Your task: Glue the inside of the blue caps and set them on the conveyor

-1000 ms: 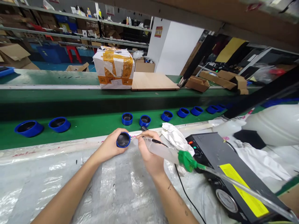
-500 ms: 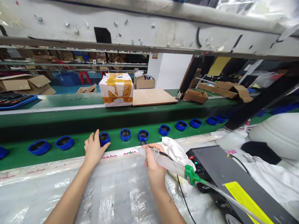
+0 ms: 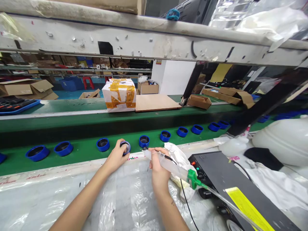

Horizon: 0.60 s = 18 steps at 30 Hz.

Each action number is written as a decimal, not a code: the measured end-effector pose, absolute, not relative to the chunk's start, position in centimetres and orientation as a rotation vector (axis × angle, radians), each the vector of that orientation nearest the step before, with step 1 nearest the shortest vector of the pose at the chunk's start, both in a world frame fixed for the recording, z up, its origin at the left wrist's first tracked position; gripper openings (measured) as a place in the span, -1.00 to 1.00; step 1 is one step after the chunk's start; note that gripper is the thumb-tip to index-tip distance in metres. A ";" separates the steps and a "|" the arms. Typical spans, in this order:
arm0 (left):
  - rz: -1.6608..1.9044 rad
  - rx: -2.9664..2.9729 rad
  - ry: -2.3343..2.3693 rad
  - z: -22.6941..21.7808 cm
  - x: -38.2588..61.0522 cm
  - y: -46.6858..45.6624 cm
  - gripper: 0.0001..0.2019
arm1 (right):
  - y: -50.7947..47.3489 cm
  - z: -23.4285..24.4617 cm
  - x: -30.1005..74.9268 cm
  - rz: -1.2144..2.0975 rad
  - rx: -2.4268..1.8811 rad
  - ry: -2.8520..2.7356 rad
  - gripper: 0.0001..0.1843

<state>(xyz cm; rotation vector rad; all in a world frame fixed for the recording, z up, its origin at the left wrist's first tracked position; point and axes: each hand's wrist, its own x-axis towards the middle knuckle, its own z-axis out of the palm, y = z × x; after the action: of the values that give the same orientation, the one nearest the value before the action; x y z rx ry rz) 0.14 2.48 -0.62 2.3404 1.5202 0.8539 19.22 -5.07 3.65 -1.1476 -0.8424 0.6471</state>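
My left hand (image 3: 117, 158) is closed on the edge of a blue ring-shaped cup with a dark inside (image 3: 129, 148), with fingers over its rim; the cup leans a little at the near side of the green belt. My right hand (image 3: 159, 168) grips a clear dispensing syringe (image 3: 176, 168) with a green cap (image 3: 192, 179) and an air hose. The syringe's tip is near another blue cup (image 3: 144, 141); whether they touch, I cannot tell. To the left of my left hand stands a blue cup (image 3: 103, 145).
More blue cups (image 3: 165, 136) line the green belt (image 3: 83, 150) on both sides. A black dispenser box (image 3: 231, 179) stands at right, beside a white cloth (image 3: 176, 154) and a large white jug (image 3: 284, 138). A white beam (image 3: 144, 41) crosses above.
My left hand has moved right, from one blue cup to the neighbouring one, which now sits closer to me and tilted. My right hand still holds the syringe in about the same place.
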 end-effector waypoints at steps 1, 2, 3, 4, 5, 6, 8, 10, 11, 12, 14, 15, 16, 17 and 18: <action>0.883 2.330 1.485 -0.5 -0.2 1.8 -0.87 | -5.1 3.7 19.1 0.657 -1.142 -0.851 -0.72; 0.928 2.306 1.457 -0.5 -0.6 1.2 -0.89 | -5.2 3.8 19.0 0.679 -1.131 -0.865 -0.73; 0.986 2.263 1.441 -0.5 -0.9 0.7 -0.86 | -5.3 3.8 18.9 0.706 -1.115 -0.889 -0.73; 1.045 2.206 1.436 -0.4 -1.1 0.3 -0.76 | -5.4 3.8 18.8 0.732 -1.098 -0.924 -0.75; 1.088 2.150 1.435 -0.4 -1.3 0.0 -0.63 | -5.6 3.8 18.6 0.745 -1.085 -0.967 -0.77; 1.104 2.114 1.426 -0.4 -1.4 -0.1 -0.52 | -5.7 3.7 18.5 0.739 -1.080 -1.013 -0.80; 1.086 2.098 1.368 -0.2 -1.4 -0.2 -0.44 | -5.9 3.5 18.2 0.682 -1.087 -1.113 -0.86; 1.042 2.127 1.282 0.2 -1.3 -0.3 -0.49 | -6.1 3.3 18.0 0.638 -1.092 -1.199 -0.92; 1.027 2.135 1.253 0.4 -1.2 -0.3 -0.52 | -6.1 3.2 17.8 0.637 -1.087 -1.232 -0.94; 1.015 2.135 1.234 0.6 -1.1 -0.4 -0.54 | -6.2 3.2 17.7 0.649 -1.079 -1.258 -0.94; 0.987 2.129 1.208 0.9 -1.0 -0.6 -0.54 | -6.3 3.3 17.4 0.672 -1.063 -1.289 -0.94; 0.975 2.127 1.196 0.9 -1.0 -0.7 -0.54 | -6.4 3.3 17.3 0.669 -1.062 -1.300 -0.94; 0.966 2.126 1.185 1.0 -1.0 -0.8 -0.54 | -6.4 3.5 17.2 0.658 -1.066 -1.311 -0.94; 0.961 2.125 1.177 1.0 -1.0 -0.8 -0.54 | -6.5 3.6 17.1 0.639 -1.074 -1.320 -0.94; 0.961 2.125 1.171 0.9 -1.0 -0.8 -0.54 | -6.5 3.7 17.0 0.616 -1.082 -1.327 -0.94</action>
<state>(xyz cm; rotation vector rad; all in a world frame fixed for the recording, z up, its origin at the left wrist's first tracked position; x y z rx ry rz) -1.03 -0.80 0.92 2.1247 1.1707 0.9606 17.00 -6.52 3.66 -1.0818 -1.3274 0.6161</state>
